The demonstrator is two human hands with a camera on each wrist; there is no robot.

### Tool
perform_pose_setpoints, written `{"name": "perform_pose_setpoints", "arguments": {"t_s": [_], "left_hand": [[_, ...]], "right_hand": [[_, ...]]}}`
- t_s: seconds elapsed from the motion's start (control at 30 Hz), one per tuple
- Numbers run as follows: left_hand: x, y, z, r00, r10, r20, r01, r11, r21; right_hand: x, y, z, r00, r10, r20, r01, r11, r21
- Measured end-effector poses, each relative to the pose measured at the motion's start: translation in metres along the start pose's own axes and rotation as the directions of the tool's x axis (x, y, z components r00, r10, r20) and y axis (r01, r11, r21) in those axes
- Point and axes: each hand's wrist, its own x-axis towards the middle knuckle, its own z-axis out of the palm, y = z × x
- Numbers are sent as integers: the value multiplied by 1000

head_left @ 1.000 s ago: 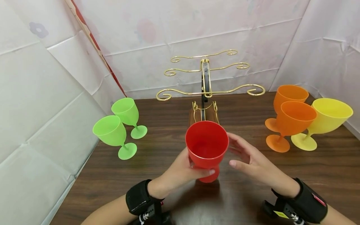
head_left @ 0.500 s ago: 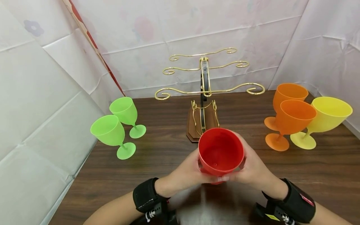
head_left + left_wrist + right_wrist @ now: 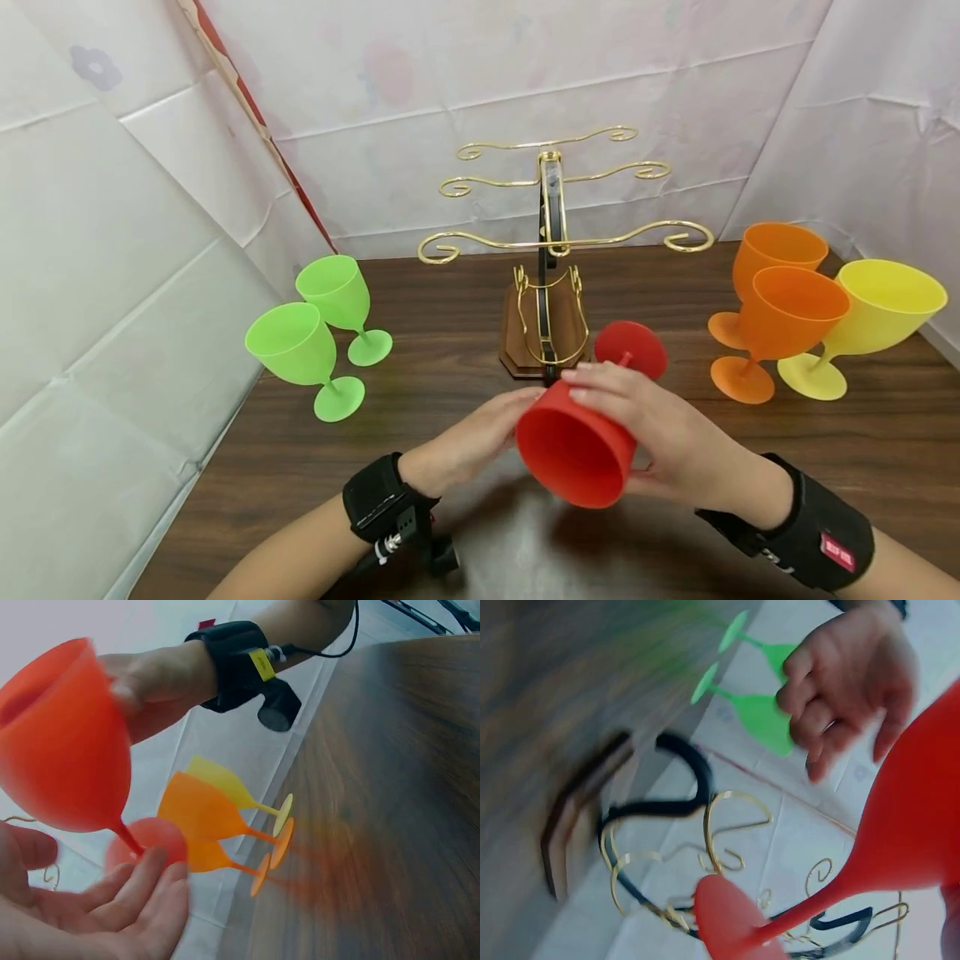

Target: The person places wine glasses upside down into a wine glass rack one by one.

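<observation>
The head camera looks forward and down across the tabletop [image 3: 420, 333], while both tilted wrist views share the red goblet [image 3: 71, 750] at close range.

Goblet [image 3: 573, 446] between hands [image 3: 474, 437], before rack [image 3: 553, 200]

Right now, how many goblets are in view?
6: red goblet in the right hand; front green goblet and rear green goblet at left; front orange goblet, rear orange goblet and yellow goblet at right.

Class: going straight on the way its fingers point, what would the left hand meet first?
Probably the red goblet in the right hand; the left hand points toward it, though depth is unclear.
</observation>
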Motion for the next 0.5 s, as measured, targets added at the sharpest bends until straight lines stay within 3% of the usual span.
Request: {"name": "perform_pose_setpoints", "arguments": {"t_s": [0.1,0.2,0.33,0.5], "left_hand": [[1,1,-2,994,-69,88,73,996,-42],[-1,2,-4,974,-121,191,142,985,-101],[-4,2,-5,957,-108,270,160,971,-177],[-4,2,-3,954,-86,286,149,967,-209]], "right_hand": [[-2,-1,3,992,-106,63,113,987,-114],[-4,-1,7,982,-163,99,179,965,-191],[-7,0,10,972,-193,131,221,943,-250],[-10,-1,10,961,-223,162,260,927,-270]]}}
